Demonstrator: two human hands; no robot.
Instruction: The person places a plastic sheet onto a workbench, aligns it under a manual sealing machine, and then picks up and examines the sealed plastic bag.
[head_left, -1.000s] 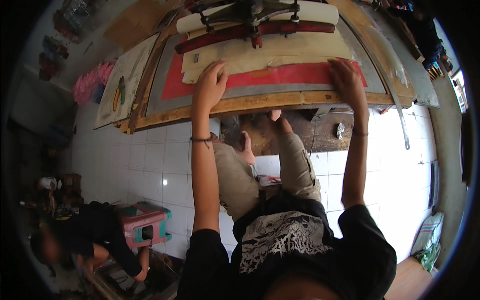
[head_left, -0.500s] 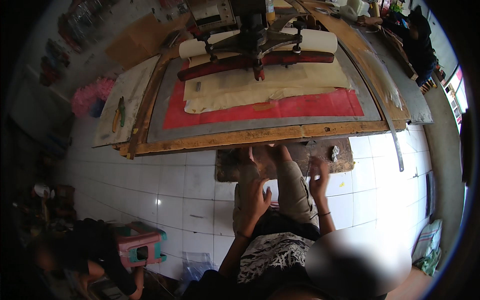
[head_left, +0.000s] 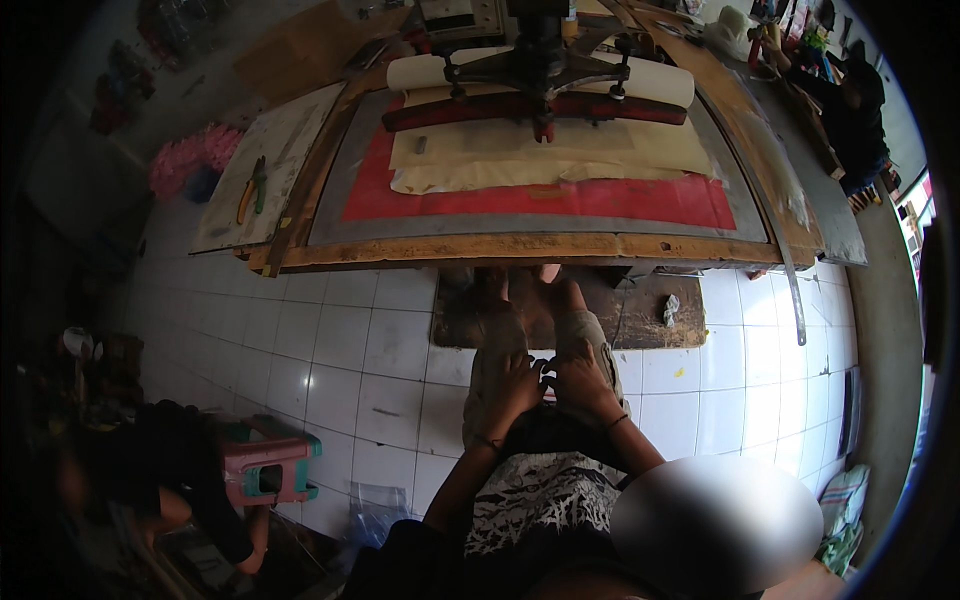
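Observation:
My left hand (head_left: 514, 388) and my right hand (head_left: 583, 384) are close together above my lap, between the knees of my khaki trousers (head_left: 588, 335). Their fingers curl inward and the tips nearly meet. Anything pinched between them is too small and dark to make out. Beyond my knees is a wood-framed table (head_left: 480, 252). On it lie a red sheet (head_left: 440, 206) and a wrinkled cream sheet (head_left: 560, 160). A dark red bar (head_left: 640, 108) hangs on a metal clamp arm (head_left: 500, 68) over the cream sheet, apart from my hands.
Pliers (head_left: 262, 186) lie on a pale board (head_left: 225, 220) at the left. A metal ruler (head_left: 797, 300) juts over the table's right edge. A stained board (head_left: 650, 325) is under my feet. One person (head_left: 855, 110) is at the far right, another (head_left: 190, 490) near a stool (head_left: 270, 465) at lower left.
My right hand has come left and inward from beside my right knee to meet my left hand. My left hand's fingers have curled. The person at far right has raised an arm.

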